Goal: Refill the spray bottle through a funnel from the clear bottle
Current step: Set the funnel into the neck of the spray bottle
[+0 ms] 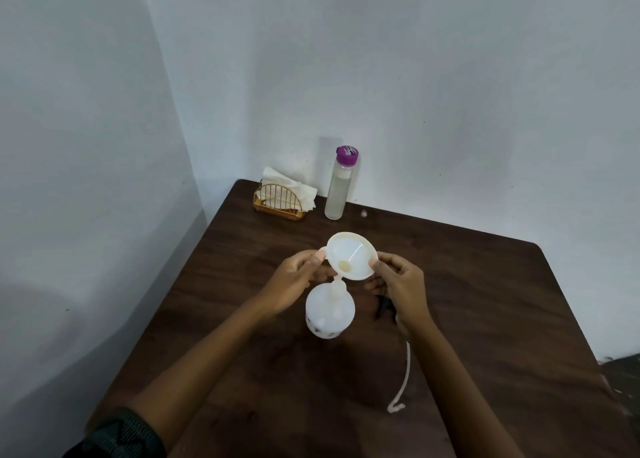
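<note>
Both hands pinch the rim of the white funnel (pixel 349 255): the left hand (pixel 294 277) on its tab, the right hand (pixel 401 284) on the opposite edge. The funnel is tilted, with its spout at the neck of the spray bottle (pixel 329 314), which stands on the table (pixel 485 319). The clear bottle (pixel 337 191), capped, stands far behind, beside a napkin holder (pixel 280 201).

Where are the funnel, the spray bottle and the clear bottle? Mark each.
funnel (pixel 349 249): head view, inner wall of its bowl.
spray bottle (pixel 329 319): head view, white shoulder below its neck.
clear bottle (pixel 336 194): head view, middle of its clear body.
</note>
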Demonstrator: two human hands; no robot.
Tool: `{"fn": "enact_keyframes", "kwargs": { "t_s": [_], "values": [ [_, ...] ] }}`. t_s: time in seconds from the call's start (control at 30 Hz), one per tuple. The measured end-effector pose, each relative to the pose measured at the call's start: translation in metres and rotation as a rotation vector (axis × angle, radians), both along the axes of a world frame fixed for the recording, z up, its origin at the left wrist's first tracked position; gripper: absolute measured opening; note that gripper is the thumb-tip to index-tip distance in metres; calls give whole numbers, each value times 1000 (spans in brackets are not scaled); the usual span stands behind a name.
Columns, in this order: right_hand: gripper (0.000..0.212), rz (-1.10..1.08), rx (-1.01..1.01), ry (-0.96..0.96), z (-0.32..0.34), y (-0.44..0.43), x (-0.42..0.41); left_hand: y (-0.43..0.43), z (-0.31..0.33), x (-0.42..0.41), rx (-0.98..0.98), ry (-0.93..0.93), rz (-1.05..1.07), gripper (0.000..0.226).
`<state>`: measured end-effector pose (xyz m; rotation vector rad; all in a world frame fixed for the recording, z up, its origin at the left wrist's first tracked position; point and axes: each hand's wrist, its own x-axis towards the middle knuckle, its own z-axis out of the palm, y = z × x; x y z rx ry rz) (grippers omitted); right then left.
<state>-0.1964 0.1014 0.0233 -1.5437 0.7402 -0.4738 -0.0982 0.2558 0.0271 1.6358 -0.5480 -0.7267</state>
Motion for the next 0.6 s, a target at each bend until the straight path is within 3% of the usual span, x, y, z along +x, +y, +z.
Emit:
{"fn": "enact_keyframes", "kwargs": {
  "t_s": [0.43,0.6],
  "values": [
    [16,-28,36,-42,9,4,-5,-9,5,-5,49,-21,81,26],
    [18,-19,62,-19,7,3,-10,-11,8,-10,105,-12,58,41]
  ]
}}
